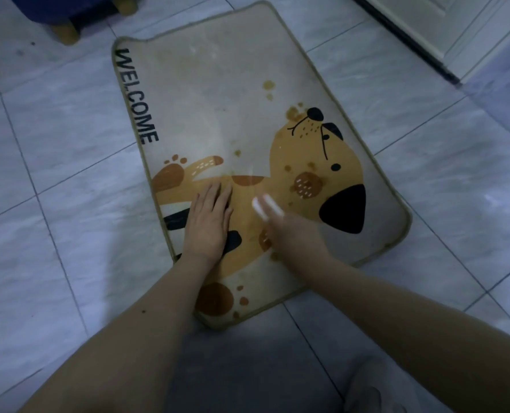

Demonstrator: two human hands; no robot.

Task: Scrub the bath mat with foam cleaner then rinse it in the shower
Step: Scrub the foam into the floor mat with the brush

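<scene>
Nearest the camera two bare forearms reach out over the grey tiled floor [54, 162] onto the near end of the bath mat [218, 93], which lies flat and askew across the tiles. The left hand [209, 222] rests palm-down on the mat with fingers straight, while the right hand [292, 231] just beside it is blurred and holds a small white object [265, 205] (I cannot tell what it is). Beyond the mat stands a blue stool [78, 13] with wooden feet.
</scene>
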